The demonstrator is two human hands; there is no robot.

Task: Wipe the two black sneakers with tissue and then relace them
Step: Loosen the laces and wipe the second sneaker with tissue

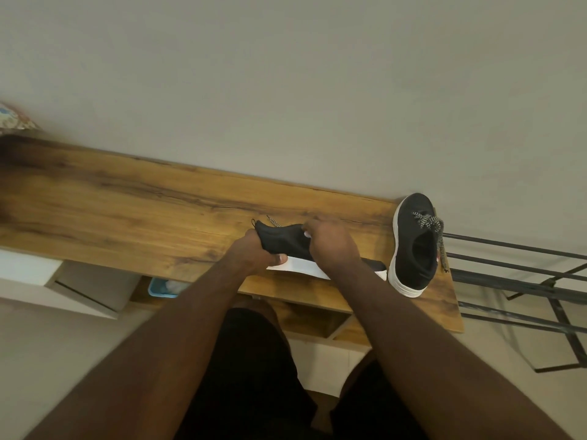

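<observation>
Both forearms reach out over the wooden surface (127, 211). Left grip (254, 252) clamps the heel of a black sneaker (286, 242) lying sideways; right grip (330, 242) closes over its middle. Right of both grips, the second sneaker (413, 246) rests, laces (428, 222) loose.

**Bare arms, dark shorts**

Both forearms are bare to the frame's edge, with no sleeves, watch or rings in view. The left hand (254, 249) and right hand (330, 246) are ungloved. Black shorts (254, 360) cover the thighs.
</observation>
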